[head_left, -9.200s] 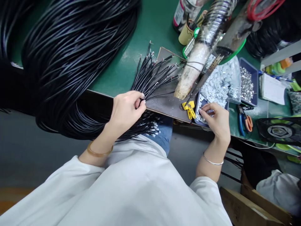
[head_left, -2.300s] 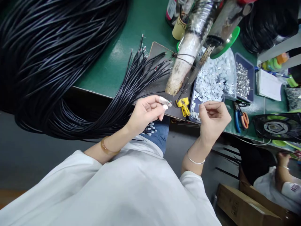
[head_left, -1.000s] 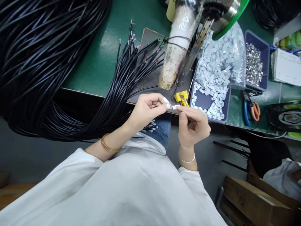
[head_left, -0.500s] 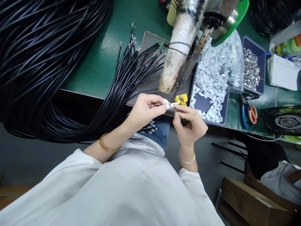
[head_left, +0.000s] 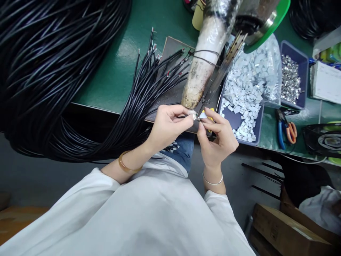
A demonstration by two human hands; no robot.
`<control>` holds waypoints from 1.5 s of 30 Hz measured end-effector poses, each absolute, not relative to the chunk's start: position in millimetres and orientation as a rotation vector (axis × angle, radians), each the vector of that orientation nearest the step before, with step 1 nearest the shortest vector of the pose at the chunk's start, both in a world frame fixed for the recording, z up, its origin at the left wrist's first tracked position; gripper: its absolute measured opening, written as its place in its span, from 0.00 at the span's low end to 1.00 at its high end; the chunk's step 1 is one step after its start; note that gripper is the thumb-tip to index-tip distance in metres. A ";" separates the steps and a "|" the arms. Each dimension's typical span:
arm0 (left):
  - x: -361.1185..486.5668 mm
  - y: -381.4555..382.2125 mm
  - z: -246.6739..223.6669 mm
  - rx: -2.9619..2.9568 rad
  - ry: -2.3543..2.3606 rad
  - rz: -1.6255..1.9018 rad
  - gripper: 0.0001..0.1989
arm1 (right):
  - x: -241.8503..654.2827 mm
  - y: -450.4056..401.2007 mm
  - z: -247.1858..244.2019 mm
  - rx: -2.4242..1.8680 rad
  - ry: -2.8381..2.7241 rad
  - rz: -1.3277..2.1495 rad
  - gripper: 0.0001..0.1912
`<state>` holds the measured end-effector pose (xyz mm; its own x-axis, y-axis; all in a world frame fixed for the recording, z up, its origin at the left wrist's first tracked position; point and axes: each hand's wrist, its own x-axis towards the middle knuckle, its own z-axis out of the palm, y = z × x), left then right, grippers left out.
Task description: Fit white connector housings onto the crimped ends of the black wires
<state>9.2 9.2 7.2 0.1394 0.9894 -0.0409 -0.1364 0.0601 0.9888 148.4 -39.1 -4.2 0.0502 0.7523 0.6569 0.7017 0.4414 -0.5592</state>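
My left hand (head_left: 170, 124) pinches the end of a black cable near the edge of the dark board (head_left: 170, 96). Small bare wire ends show at its fingertips. Close on the right, my right hand (head_left: 218, 137) has its thumb and fingers bent around a small white connector piece (head_left: 203, 115). The two hands' fingertips nearly meet, and the exact contact there is too small to tell. Just behind the right fingers lies a yellow object (head_left: 212, 111), partly hidden. A bundle of black cables (head_left: 144, 85) with stripped ends rests on the board to the left.
A wrapped white tube (head_left: 199, 67) stands above my hands, beside a machine with a green disc (head_left: 283, 17). To the right are a tray of white connectors (head_left: 258, 131), a bin of metal parts (head_left: 301, 74) and pliers (head_left: 285, 129). A person sits at the lower right.
The white piece at my right fingertips now looks tilted, and the right fingers cover more of the yellow object. The whole view has shifted slightly.
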 end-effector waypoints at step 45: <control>7.4 6.9 -1.4 1.132 0.935 1.012 0.05 | 146.2 -39.2 2.1 -1.352 -1.644 0.073 0.06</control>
